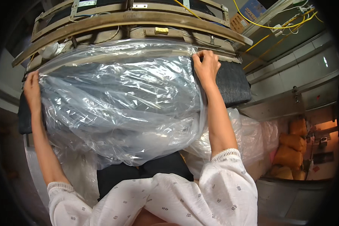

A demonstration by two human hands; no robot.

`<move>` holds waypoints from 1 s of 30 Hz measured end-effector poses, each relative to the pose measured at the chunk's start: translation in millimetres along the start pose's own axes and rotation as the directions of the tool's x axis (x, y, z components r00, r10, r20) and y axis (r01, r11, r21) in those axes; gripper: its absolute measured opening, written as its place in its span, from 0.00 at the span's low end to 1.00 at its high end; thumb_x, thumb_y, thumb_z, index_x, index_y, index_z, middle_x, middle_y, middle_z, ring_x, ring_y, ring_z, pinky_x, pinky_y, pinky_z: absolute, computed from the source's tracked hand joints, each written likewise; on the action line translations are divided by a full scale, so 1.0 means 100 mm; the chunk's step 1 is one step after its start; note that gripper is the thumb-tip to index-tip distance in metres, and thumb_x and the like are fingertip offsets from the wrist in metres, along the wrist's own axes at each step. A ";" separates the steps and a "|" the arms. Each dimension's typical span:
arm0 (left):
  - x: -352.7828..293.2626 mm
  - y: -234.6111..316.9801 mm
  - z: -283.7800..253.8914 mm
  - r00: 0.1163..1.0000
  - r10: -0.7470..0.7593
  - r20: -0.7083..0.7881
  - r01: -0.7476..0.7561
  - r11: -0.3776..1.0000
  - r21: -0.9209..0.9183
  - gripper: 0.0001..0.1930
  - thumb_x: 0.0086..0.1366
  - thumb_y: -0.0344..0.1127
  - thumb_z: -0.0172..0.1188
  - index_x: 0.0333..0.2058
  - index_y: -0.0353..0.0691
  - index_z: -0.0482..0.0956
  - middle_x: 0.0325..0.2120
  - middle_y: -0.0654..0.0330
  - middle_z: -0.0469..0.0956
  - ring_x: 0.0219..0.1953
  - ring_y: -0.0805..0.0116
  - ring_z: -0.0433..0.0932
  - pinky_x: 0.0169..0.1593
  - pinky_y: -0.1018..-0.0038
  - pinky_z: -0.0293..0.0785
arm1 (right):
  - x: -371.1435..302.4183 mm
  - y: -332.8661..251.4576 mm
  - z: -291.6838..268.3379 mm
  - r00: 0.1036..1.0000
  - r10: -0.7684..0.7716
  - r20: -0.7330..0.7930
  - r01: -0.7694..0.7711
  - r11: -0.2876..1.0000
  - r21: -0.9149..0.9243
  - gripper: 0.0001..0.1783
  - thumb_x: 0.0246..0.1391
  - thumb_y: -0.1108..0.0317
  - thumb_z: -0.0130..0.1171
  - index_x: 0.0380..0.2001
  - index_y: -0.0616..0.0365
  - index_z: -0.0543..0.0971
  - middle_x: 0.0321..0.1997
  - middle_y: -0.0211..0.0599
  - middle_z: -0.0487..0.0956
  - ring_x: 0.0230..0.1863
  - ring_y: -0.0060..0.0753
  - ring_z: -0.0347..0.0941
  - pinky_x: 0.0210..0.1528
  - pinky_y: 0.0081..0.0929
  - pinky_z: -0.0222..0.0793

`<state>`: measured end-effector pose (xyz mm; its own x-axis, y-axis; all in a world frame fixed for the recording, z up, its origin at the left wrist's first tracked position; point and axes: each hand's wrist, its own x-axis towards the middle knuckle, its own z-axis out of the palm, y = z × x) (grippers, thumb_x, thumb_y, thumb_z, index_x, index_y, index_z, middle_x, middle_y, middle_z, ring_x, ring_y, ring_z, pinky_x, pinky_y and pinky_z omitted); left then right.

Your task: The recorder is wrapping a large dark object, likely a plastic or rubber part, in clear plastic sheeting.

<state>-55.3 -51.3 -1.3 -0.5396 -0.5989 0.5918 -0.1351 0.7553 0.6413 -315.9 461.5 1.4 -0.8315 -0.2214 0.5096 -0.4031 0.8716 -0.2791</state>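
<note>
Clear plastic film (pixel 120 109) fills the centre of my frame, draped over a dark padded surface (pixel 231 83) that shows past it at left and right. Its lower part hangs in loose folds toward the lower middle. Judging the step as stretching the film flat: pull both corners outward with equal tension, square the edge to the long bar (pixel 128 18) across the top, then work the folds down toward the lower edge. Creases look densest mid-sheet, so I'd smooth from there, gently; thin film probably tears or clings if yanked.

Pose: left hand (pixel 32 90) is at the left of the frame, fingers pointing up, thumb and fingertips pinched on the film's left corner. Right hand (pixel 207 67) is upper right of centre, wrist bent, fingers curled down and closed on the right corner; its exact fingertip contact is partly hidden from me. Both forearms rise from the bottom of the frame, set wide, the right one steeper in toward the sheet. The right hand sits higher in frame than the left, so I'd check the edge for skew. Yellow block (pixel 161 31) lies just beyond the film, top centre.
</note>
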 end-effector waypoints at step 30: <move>-1.71 3.42 0.83 0.781 0.412 0.468 -0.201 0.877 -0.436 0.07 0.51 0.23 0.62 0.29 0.39 0.78 0.27 0.64 0.71 0.24 0.77 0.69 0.23 0.80 0.62 | -1.57 -0.16 -1.28 0.702 -0.379 0.603 -0.380 0.516 0.767 0.08 0.51 0.67 0.55 0.31 0.62 0.74 0.27 0.24 0.71 0.32 0.16 0.65 0.37 0.17 0.61</move>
<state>-77.9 331.2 76.4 -0.8666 -0.0319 0.4980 0.3527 0.6668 0.6564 -130.3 538.4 29.5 -0.6617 -0.7493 -0.0269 -0.1853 0.1982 -0.9625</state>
